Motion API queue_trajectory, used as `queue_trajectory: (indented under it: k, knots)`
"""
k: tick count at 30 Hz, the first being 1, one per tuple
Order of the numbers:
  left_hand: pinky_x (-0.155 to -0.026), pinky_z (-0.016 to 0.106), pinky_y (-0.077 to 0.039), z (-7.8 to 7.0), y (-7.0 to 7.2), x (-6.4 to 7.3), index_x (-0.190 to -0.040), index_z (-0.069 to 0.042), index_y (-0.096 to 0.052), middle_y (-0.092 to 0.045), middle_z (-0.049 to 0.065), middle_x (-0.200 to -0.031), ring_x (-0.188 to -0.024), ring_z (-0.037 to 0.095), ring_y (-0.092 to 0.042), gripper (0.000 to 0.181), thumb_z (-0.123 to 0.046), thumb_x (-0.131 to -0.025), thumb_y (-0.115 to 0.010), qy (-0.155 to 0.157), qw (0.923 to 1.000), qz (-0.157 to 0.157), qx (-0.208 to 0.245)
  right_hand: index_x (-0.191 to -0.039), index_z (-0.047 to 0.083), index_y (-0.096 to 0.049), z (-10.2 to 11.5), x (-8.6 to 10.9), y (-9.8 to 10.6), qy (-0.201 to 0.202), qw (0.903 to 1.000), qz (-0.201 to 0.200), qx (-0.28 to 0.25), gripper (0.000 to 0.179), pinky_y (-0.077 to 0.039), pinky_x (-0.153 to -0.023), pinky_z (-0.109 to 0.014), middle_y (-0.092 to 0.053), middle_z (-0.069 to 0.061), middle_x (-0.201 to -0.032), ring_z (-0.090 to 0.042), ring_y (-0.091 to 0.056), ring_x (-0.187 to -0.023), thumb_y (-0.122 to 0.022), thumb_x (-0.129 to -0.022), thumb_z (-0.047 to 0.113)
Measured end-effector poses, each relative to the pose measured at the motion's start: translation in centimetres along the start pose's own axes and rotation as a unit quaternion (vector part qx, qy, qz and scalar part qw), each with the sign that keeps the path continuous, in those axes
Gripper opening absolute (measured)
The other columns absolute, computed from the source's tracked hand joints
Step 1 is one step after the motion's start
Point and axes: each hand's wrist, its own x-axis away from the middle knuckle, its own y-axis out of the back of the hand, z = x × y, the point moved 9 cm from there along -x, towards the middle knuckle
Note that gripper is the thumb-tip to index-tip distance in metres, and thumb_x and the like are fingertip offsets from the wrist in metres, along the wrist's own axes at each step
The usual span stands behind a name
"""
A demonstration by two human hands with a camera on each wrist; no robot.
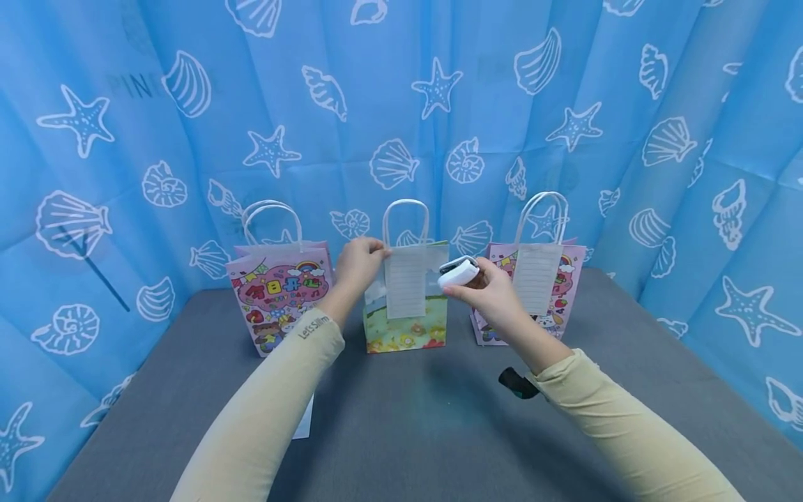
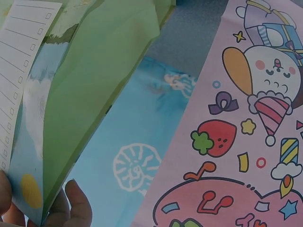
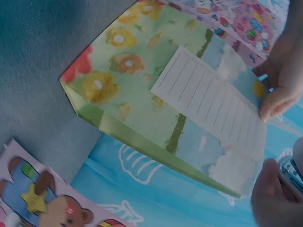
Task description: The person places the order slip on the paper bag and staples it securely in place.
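Observation:
In the middle stands a green and sky-blue paper bag (image 1: 408, 336) with flower pictures and a white handle. A lined list sheet (image 1: 406, 284), with small check boxes seen in the wrist views, lies against its front. My left hand (image 1: 359, 268) pinches the bag's upper edge and the sheet's top corner between thumb and fingers (image 2: 78, 205). To the right of the bag, my right hand (image 1: 497, 296) grips a small white stapler (image 1: 460, 272), its mouth turned toward the bag's top and apart from the sheet. Metal parts of the stapler (image 3: 289, 169) show in the right wrist view.
Pink cartoon paper bags stand on both sides: the left bag (image 1: 282, 289) partly behind my left arm, the right bag (image 1: 567, 307) bearing a similar lined sheet (image 1: 537, 279). White paper (image 1: 304, 424) peeks from under my left sleeve. A blue shell-patterned curtain (image 1: 401, 104) surrounds the grey table (image 1: 401, 432).

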Motion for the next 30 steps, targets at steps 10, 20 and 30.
queue_trajectory:
  k: [10, 20, 30]
  knots:
    - [-0.084, 0.038, -0.050, 0.1, 0.2, 0.2, -0.113, -0.012, -0.072, -0.069, 0.006, -0.110, -0.099, 0.022, -0.063, 0.025, -0.027, -0.095, -0.064, -0.004, 0.9999, -0.008, -0.010, -0.129, 0.002, -0.055, 3.0, -3.5, -2.3, 0.116, 0.9876, 0.012, 0.105, 0.052, -0.048, -0.066, -0.030, -0.060, -0.015, -0.104, -0.028, -0.056, -0.085, -0.078, -0.083, 0.010]
    - [-0.082, 0.037, -0.051, -0.3, 0.1, 0.1, -0.111, -0.012, -0.073, -0.070, 0.006, -0.111, -0.097, 0.022, -0.063, 0.024, -0.027, -0.095, -0.064, -0.012, 0.9996, -0.013, -0.023, -0.129, 0.004, -0.053, 4.0, -6.3, -4.4, 0.124, 0.9853, 0.041, 0.110, 0.052, -0.054, -0.063, -0.043, -0.062, -0.016, -0.112, -0.026, -0.064, -0.080, -0.077, -0.084, 0.010]
    - [-0.084, 0.038, -0.052, -0.1, -0.1, 0.1, -0.111, -0.013, -0.072, -0.070, 0.005, -0.109, -0.098, 0.022, -0.064, 0.022, -0.025, -0.095, -0.064, -0.002, 0.9999, -0.008, -0.014, -0.138, 0.003, -0.047, 4.4, -8.0, -6.0, 0.102, 0.9703, 0.077, 0.206, 0.062, -0.054, -0.056, -0.039, -0.055, -0.020, -0.133, -0.020, -0.057, -0.058, -0.077, -0.085, 0.017]
